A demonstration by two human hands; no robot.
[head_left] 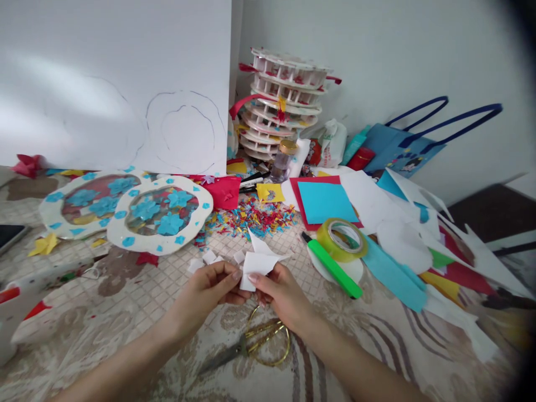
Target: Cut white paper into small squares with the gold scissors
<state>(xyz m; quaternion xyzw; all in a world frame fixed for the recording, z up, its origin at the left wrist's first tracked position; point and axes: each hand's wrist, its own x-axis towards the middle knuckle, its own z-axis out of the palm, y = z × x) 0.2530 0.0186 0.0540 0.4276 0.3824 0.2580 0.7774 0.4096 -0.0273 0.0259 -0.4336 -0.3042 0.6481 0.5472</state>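
Head view: left hand (209, 288), right hand (285, 294) pinch folded white paper (258, 262); bag (397, 149) print illegible.

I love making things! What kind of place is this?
Likely a home craft table: coloured paper sheets, tape roll and scissors lie around; left hand and right hand pinch a white paper piece.

L hand (209, 290) & R hand (281, 296) pinch the white paper piece (257, 262); their fingertips cover its lower edge, so the shape there can't be told. Scissors (247, 346) at 6 o'clock from the paper: top of the handle loops sits under the R wrist. Both forearms are cut off by the bottom edge. At 9 o'clock a dark flat device (9, 234) is cut by the L edge. At 3 o'clock the frame goes black and the paper sheets (489, 265) blur. Print on blue bag (402, 149), approx. 2 o'clock, is too small to read.
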